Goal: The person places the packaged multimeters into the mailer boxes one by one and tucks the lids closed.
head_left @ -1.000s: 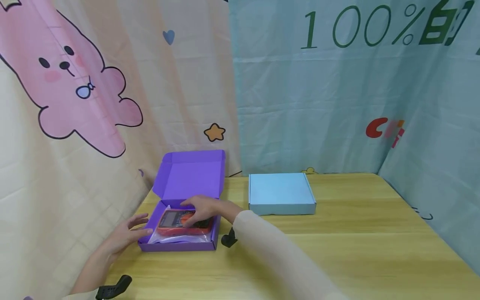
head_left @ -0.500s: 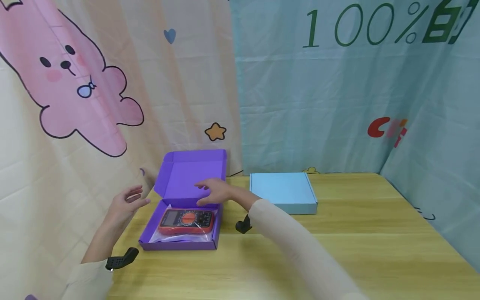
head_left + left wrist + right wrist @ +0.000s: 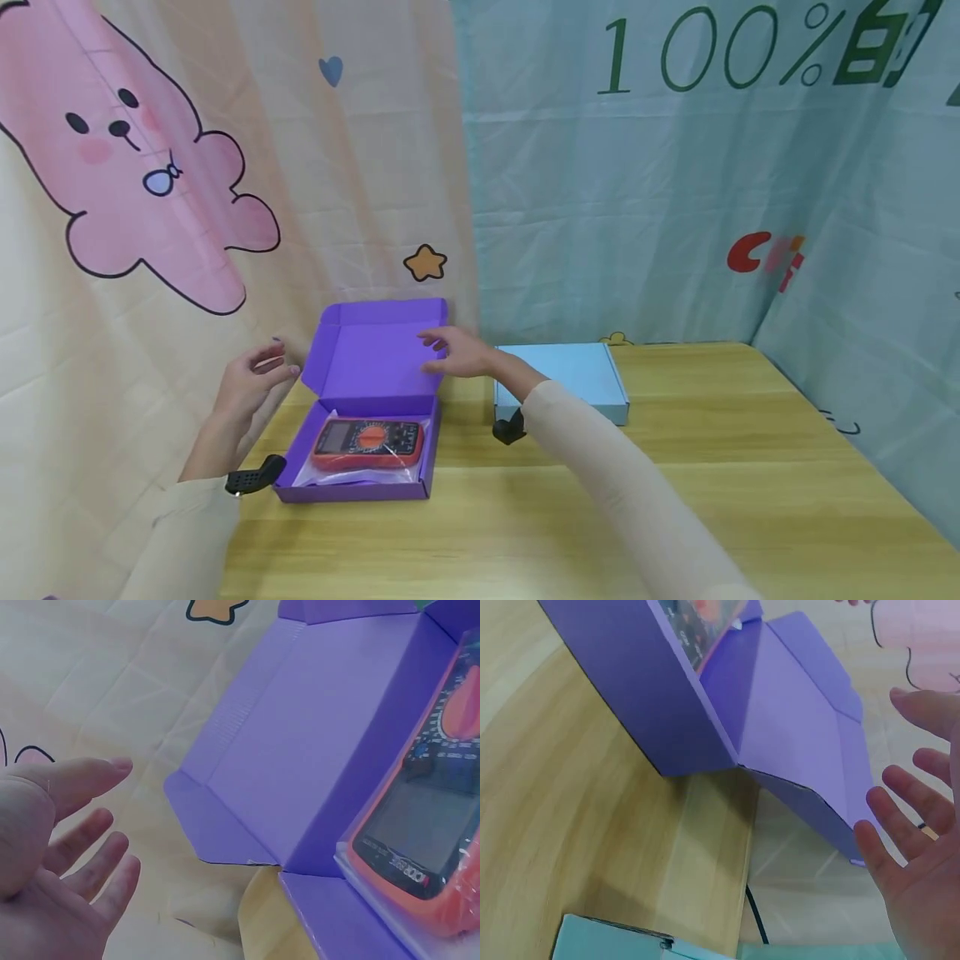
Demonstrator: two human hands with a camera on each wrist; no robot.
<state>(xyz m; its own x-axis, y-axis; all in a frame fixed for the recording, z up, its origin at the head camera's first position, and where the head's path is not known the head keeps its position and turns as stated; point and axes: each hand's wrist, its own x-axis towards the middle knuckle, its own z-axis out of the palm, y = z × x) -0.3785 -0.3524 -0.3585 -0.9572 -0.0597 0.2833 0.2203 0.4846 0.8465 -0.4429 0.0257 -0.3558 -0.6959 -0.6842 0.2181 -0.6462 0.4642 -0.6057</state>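
Observation:
On the left part of the table stands a purple cardboard box [image 3: 352, 492] with its lid [image 3: 378, 346] raised. A red multimeter [image 3: 367, 444] with a black face and an orange-red dial lies in it, in a clear plastic bag [image 3: 360, 477]. My left hand [image 3: 251, 383] hovers left of the lid, apart from it, fingers loosely bent and holding nothing. At the lid's right edge, my right hand [image 3: 465, 354] hangs in the air with spread fingers. In the right wrist view that hand [image 3: 922, 825] grips nothing; whether it touches the lid I cannot tell.
A closed light blue box [image 3: 570, 375] stands right of the purple one, partly behind my right forearm. The wooden table [image 3: 600, 508] ends at printed curtains [image 3: 615, 208] behind and to the sides. Black cameras [image 3: 255, 475] sit on both wrists.
Both hands have risen away from the multimeter and the box's base, the right one also moving rightward to the lid's edge. The box and the multimeter have stayed in place.

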